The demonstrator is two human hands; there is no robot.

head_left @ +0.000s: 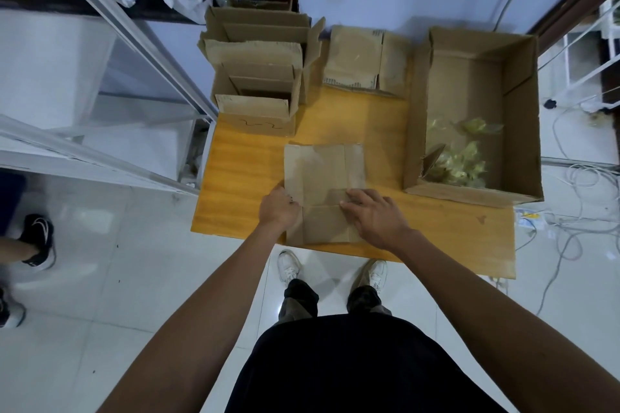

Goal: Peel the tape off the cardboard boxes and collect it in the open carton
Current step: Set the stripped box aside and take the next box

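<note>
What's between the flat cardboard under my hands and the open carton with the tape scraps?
Head view: only a bare strip of wooden table separates the flat cardboard from the open carton.

Single head-worn wide-angle view, from standing height, pitched steeply down and slightly forward. Near-vertical tilt: own torso and shoes (288,266) at bottom centre. Close over near edge of wooden table (436,235). Forearms in from both bottom corners, left hand (278,208) and right hand (375,218) near frame centre on cardboard box (323,171). Open carton (516,84) right of centre, stack of boxes (258,77) upper centre-left, wall at top. Heavy fisheye bend at edges: metal frame (147,47) left, cables (580,178) right. Slight blur around hands.
</note>
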